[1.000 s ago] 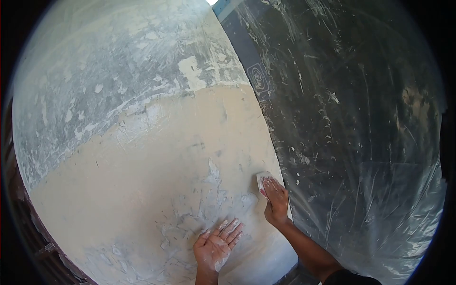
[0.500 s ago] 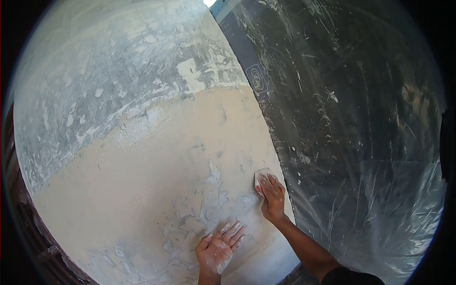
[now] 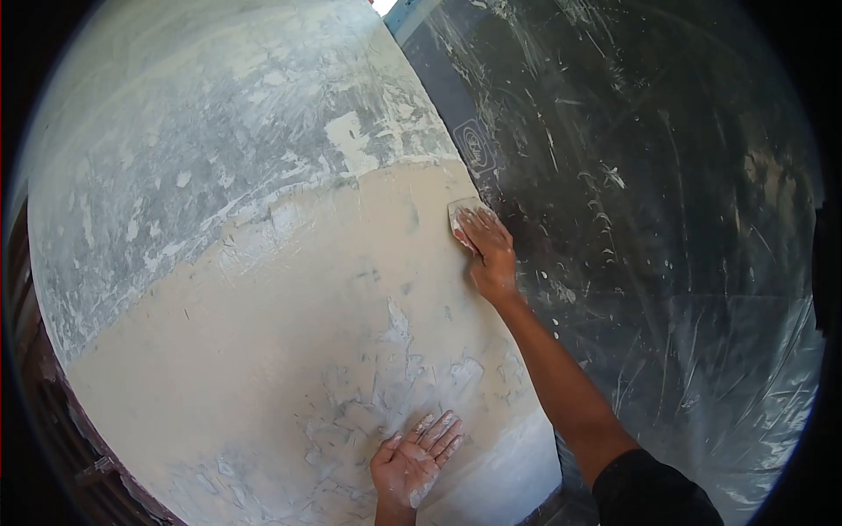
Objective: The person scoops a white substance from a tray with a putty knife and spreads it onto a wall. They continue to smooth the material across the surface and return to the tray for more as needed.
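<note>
My right hand (image 3: pixel 493 250) presses a flat, white-smeared putty scraper (image 3: pixel 456 216) with a bit of red on it against the wall surface (image 3: pixel 289 324), close to its right edge. The fingers lie over the scraper and hide much of it. Lower down, my left hand (image 3: pixel 416 460) is held palm up with its fingers apart, white paste on palm and fingertips, and no tool in it. Beige filler coats the lower part of the surface, with rough grey-white patches near the left hand. Above the filler's uneven border, the surface is grey with white smears.
Dark plastic sheeting (image 3: pixel 631 219), spattered with white, hangs along the right side of the surface. A logo is printed near its left border. At the lower left, dark reddish-brown slats (image 3: pixel 66 430) show past the surface's edge.
My right hand has slid the scraper upward and slightly left along the right edge. My left hand stays palm up, with only a slight shift to the right.
</note>
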Demonstrator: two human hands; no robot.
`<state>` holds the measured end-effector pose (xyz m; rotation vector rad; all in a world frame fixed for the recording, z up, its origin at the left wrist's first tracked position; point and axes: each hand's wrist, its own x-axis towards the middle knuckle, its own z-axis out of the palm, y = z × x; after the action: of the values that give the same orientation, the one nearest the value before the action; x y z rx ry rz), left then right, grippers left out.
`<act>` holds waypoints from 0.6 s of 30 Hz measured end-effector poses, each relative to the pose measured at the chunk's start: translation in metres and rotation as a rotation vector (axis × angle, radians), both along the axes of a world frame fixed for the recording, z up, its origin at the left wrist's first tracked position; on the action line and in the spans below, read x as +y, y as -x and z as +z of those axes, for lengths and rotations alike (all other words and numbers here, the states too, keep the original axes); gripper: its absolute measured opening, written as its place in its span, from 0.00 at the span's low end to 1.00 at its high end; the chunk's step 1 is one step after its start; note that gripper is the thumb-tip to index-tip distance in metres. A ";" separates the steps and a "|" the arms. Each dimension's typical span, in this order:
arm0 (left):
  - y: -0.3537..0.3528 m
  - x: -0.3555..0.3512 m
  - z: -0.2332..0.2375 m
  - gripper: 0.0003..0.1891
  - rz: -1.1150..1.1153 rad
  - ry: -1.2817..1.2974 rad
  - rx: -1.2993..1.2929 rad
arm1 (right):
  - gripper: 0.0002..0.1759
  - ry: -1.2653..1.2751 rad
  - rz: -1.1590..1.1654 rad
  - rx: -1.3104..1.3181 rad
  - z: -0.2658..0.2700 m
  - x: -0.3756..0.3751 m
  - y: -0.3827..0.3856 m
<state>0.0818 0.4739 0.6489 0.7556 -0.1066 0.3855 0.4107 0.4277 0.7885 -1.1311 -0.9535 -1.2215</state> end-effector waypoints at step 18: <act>-0.014 -0.008 -0.008 0.39 -0.066 0.004 -0.015 | 0.38 0.041 -0.097 0.143 -0.005 0.004 0.014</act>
<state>0.0959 0.4659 0.6408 0.7430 -0.1448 0.3283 0.3968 0.4316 0.7832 -1.2922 -0.8270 -1.1854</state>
